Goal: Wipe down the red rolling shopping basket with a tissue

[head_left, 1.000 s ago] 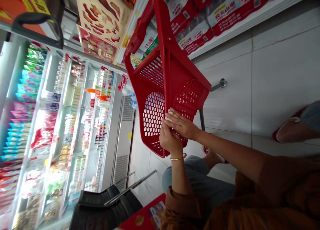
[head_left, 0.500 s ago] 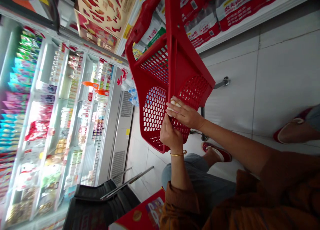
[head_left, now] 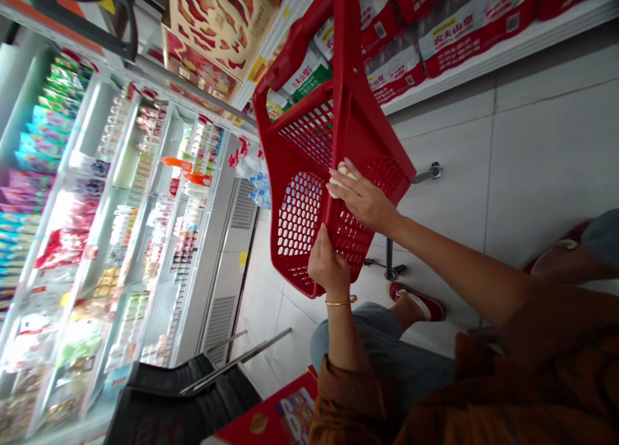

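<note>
A red plastic shopping basket (head_left: 367,119) with perforated sides and a long handle appears tilted in the head view. My left hand (head_left: 329,264), with a gold bracelet at its wrist, is closed around the basket's rim near its lower end. Farther up the same rim is my right hand (head_left: 365,200), its fingers closed over a small white wad (head_left: 344,173) that looks like a cloth or tissue. It presses this wad against the rim. Most of the wad is hidden under the fingers, so its exact kind cannot be told.
Shrink-wrapped red packs of bottled water (head_left: 478,26) line a low shelf. A lit refrigerated display (head_left: 111,238) full of packaged goods stands at left. Black chairs (head_left: 188,400) and a red box (head_left: 271,416) are at the bottom. Small wheels (head_left: 432,171) show beside the basket.
My right hand has slid up along the basket rim with the white wad, away from my left hand. My left hand keeps its hold on the rim. The view has shifted slightly.
</note>
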Tool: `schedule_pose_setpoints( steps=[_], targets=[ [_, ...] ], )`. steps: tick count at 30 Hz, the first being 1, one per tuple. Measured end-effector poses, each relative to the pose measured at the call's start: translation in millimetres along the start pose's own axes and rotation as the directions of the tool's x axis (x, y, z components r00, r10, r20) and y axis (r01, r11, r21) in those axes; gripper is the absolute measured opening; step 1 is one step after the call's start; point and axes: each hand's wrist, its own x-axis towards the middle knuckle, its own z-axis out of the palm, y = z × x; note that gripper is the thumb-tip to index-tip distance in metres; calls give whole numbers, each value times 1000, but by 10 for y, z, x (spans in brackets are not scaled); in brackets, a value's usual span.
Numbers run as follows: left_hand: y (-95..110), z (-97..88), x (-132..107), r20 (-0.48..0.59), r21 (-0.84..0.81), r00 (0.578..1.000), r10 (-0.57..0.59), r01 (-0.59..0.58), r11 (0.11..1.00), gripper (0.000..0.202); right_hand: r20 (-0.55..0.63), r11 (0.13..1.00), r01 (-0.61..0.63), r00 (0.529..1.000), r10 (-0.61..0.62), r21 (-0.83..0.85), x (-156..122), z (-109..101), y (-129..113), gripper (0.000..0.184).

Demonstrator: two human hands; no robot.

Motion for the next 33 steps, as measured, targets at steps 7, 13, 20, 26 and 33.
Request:
schedule_pose_setpoints(
  steps=[7, 13, 20, 26, 33],
  targets=[
    [-49, -29, 0, -21, -41, 1000, 9, -10, 999, 52, 36, 998, 40, 998, -42, 41, -196, 162, -298, 38],
    [-85, -15, -8, -15, -73, 1000, -8, 6, 997, 48, 39, 999, -1, 999, -1, 53, -439, 325, -600, 41],
    [-98, -39, -2, -8, -89, 1000, -3, 3, 996, 47, 64, 997, 75, 995, -77, 31, -517, 369, -494, 42],
    [-115, -42, 5, -7, -69, 1000, -8, 8, 998, 47, 71, 997, 81, 994, -80, -10, -277, 214, -220, 40],
    [-25, -14, 0, -65, -74, 998, -11, 6, 997, 38, -20, 998, -63, 998, 62, -27, -121, 154, -294, 41]
  ],
)
